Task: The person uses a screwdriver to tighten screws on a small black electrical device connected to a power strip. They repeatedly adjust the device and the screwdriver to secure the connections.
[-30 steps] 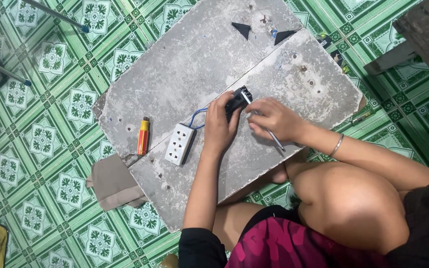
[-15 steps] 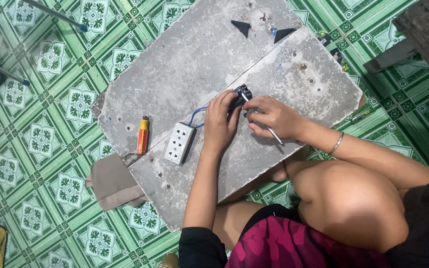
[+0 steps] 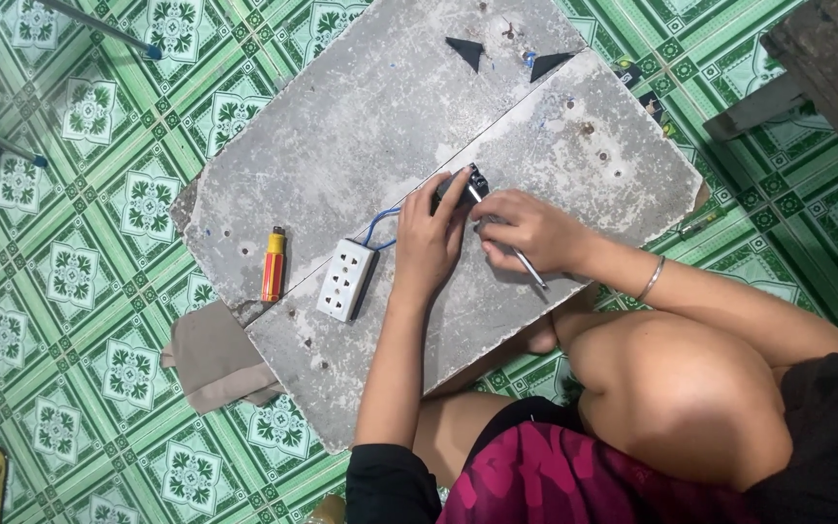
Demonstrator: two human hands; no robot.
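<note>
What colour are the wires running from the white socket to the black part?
Blue wires, seen in the head view.

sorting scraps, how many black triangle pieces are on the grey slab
2, both at the slab's far edge: one black triangle left, the other just right. More may hide under the hands.

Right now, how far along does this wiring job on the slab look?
Looks midway. Done: the white socket block lies on the slab with blue wires running to the small black part. In hand: the left hand steadies that part while the right hand works a thin tool at it. Left: the lighter lies untouched.
</note>
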